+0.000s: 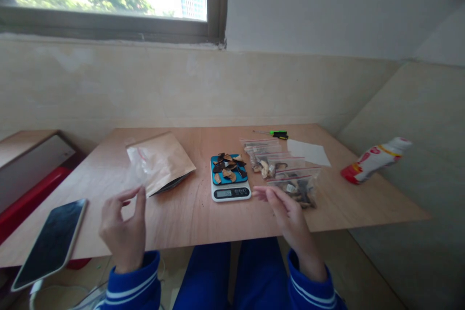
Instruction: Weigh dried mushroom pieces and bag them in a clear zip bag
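Observation:
My left hand (124, 230) is raised over the table's front left, its fingers curled in and closed towards the thumb. Just beyond its fingertips a clear plastic zip bag (140, 162) lies on a brown paper pouch (169, 157). My right hand (286, 215) has its fingers pressed together, the tips beside the right edge of a kitchen scale (231, 194). Whatever either hand may hold is too small or hidden. Dark and tan dried slices (228, 167), perhaps mushroom, are heaped on the scale's blue platform. The scale's display is lit, but its digits are unreadable.
Several zip bags of dried pieces (267, 167) lie right of the scale, partly behind my right hand. Beyond are a green-and-black screwdriver (279, 133) and white paper (308, 152). A red-and-white bottle (376, 161) stands tilted in view at right; a phone (51, 242) with cable lies left.

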`<state>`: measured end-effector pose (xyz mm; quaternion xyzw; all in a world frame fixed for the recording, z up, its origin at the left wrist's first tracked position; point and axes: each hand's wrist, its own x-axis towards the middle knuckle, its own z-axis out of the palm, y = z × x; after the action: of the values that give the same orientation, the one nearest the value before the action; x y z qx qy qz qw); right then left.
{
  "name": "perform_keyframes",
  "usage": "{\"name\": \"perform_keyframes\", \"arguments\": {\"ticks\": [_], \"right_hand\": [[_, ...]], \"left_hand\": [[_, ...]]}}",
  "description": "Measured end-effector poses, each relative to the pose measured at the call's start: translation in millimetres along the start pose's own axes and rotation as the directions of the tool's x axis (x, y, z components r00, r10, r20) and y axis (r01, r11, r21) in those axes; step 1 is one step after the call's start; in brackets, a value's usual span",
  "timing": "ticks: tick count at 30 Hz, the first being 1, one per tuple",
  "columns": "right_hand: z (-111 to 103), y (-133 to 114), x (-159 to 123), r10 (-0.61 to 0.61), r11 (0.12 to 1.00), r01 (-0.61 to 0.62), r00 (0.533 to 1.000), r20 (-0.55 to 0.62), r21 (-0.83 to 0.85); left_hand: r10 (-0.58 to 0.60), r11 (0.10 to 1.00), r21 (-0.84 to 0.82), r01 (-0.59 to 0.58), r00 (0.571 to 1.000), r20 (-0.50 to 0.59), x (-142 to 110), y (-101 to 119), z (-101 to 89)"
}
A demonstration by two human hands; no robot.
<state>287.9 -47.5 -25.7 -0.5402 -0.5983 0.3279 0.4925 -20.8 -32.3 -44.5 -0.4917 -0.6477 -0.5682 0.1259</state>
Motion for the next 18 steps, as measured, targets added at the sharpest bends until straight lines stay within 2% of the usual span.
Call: {"name": "perform_keyframes", "arguments": {"ticks": [2,4,6,8,10,11,13,15,16,18], "right_hand": [[18.4,-11.6,6.3,-0.055,0.998,0.053,0.995,0.082,0.025],[37.7,-20.6,11.5,-0.1,0.994,0.091,0.98,0.17,0.062],[56.2,-26.0,14.0,-0.165,0.984,0.146,0.961,0.221,0.097],[71.6,-27.7,13.2,-0.226,0.973,0.206,0.948,0.226,0.108],[82.1,-26.1,9.9,-0.25,0.966,0.232,0.951,0.182,0.114],[85.4,-24.2,7.9,-0.24,0.967,0.223,0.96,0.145,0.126],[88.5,-19.3,4.4,-0.164,0.971,0.15,0.985,0.061,0.188],[88.9,-14.9,2.4,-0.034,0.951,0.023,0.999,0.029,0.308],[89.0,-13.5,2.1,0.031,0.922,-0.046,0.998,0.046,0.385],[90.6,-12.9,2.6,0.114,0.843,-0.15,0.988,0.1,0.517]], "left_hand": [[0.022,0.979,-0.205,-0.006,0.997,0.076,-7.1,27.7,9.7],[-0.005,0.913,-0.401,0.071,0.986,0.165,-16.3,50.2,19.5],[-0.101,0.776,-0.576,0.257,0.952,0.289,-25.3,67.1,27.5],[-0.183,0.601,-0.67,0.437,0.891,0.416,-32.4,77.6,32.3],[-0.211,0.464,-0.706,0.535,0.841,0.499,-37.2,81.3,33.0],[-0.202,0.434,-0.712,0.552,0.83,0.52,-39.0,80.8,32.0],[-0.121,0.483,-0.702,0.523,0.834,0.538,-41.9,76.4,28.6],[0.041,0.626,-0.665,0.407,0.834,0.55,-44.7,69.7,25.2],[0.137,0.698,-0.639,0.323,0.816,0.562,-46.2,66.3,24.1],[0.301,0.793,-0.591,0.149,0.748,0.592,-49.4,60.3,23.9]]}}
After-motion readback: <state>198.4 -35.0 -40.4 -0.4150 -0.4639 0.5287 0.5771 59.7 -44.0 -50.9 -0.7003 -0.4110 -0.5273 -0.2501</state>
